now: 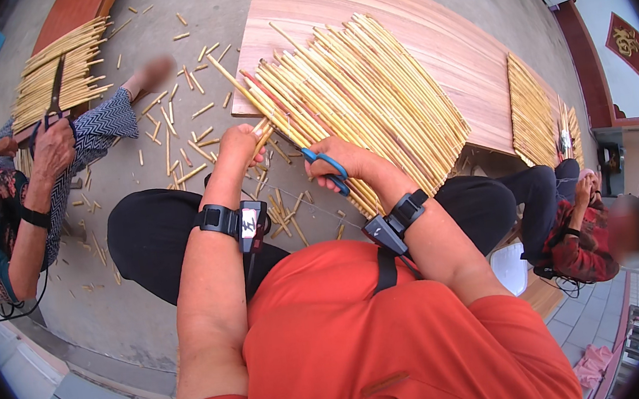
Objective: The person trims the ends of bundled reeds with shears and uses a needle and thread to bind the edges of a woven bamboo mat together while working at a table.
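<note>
landmark = wooden tabletop [428, 48].

- stalks: row of pale-yellow stalks [370, 85] lies side by side on tabletop's l part, lower ends overhanging its near edge, twd the wearer. a few reddish ones mixed in.
- l hand [238, 147]: just off tabletop's near l corner; fingers closed, pinching stalk end(s) [264, 134]. count unclear, one or two.
- r hand [335, 159]: over tabletop's near edge, curled thru the handles of blue-handled scissors [338, 172]. blades point twd l hand, partly lost among stalks; can't tell if apart or closed.
- offcuts [201, 111]: scattered on floor l of tabletop, more below its near edge.
- co-worker w/ dark scissors [57, 95] well l of tabletop; another person [583, 226] sits nr its r end.

risks (my judgement):
1. l fingertips v. nr blade line; a slip, or stalk rolling in the pinch, cd mean a nick.
2. overhanging ends close to r forearm; a bump cd skew the row or tip stalks off tabletop.
3. blades crowded by neighbouring stalks, so wrong one cd get caught.
4. dry-looking stalks prob brittle; squeezing at an angle cd split rather than cut clean.
</note>
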The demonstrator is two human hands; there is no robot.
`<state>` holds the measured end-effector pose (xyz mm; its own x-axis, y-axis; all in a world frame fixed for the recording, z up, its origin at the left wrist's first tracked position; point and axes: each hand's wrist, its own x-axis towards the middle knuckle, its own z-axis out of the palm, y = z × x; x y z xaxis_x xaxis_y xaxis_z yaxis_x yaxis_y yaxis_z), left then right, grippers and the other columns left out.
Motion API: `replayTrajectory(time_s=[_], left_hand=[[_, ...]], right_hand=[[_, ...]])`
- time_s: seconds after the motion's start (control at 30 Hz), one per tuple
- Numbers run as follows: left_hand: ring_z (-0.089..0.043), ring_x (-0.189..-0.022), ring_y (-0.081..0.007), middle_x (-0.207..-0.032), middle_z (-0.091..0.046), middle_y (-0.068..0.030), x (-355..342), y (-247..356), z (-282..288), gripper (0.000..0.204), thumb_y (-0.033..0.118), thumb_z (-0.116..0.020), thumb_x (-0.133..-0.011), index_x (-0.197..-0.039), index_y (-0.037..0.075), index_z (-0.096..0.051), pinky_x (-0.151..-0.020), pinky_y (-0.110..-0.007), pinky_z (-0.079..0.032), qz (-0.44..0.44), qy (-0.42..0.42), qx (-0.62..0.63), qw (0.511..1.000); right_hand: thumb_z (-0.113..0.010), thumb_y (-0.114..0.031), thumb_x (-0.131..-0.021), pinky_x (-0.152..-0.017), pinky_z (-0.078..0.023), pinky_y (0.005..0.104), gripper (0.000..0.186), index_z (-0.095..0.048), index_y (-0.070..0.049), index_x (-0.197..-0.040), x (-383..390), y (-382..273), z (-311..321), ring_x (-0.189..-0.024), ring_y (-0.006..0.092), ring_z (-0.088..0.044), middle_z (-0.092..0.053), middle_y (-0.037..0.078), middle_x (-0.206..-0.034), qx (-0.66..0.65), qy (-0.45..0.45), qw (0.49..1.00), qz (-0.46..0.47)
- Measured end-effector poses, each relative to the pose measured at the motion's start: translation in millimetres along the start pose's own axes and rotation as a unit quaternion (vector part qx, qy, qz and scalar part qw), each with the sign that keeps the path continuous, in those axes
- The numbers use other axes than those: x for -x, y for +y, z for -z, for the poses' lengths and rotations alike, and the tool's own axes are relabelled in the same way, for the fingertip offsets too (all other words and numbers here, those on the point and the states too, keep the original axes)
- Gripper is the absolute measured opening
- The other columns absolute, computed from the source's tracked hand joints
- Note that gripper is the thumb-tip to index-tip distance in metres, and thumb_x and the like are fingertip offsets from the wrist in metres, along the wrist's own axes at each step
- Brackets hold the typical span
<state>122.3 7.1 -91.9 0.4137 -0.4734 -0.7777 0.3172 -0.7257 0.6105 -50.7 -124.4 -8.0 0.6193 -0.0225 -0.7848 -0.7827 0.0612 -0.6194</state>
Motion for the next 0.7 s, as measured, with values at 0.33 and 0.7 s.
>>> replayTrajectory(time_s=[0.33,0.7], left_hand=[[-0.06,-0.06,-0.0161,-0.074,-0.061,-0.0112,122,33,-57,0.045,0.045,-0.052,-0.089,-0.087,0.001,-0.057,-0.051,-0.026,-0.049,-0.031,-0.209,-0.102,0.972],[-0.053,-0.094,-0.0301,-0.099,-0.05,-0.0116,112,-6,-84,0.053,0.051,-0.066,-0.078,-0.107,0.01,-0.049,-0.084,-0.052,-0.046,0.066,-0.259,0.427,0.864]], right_hand=[[-0.058,-0.015,-0.072,-0.041,-0.046,0.0297,0.016,-0.061,-0.001,-0.079,-1,6,7,-0.045,0.0162,-0.056,-0.059,0.009,-0.058,0.044,0.017,0.999,0.014],[-0.061,-0.018,-0.073,-0.04,-0.045,0.0306,0.019,-0.06,0.001,-0.075,-14,19,1,-0.044,0.0174,-0.057,-0.059,0.011,-0.055,0.027,0.044,0.996,0.073]])
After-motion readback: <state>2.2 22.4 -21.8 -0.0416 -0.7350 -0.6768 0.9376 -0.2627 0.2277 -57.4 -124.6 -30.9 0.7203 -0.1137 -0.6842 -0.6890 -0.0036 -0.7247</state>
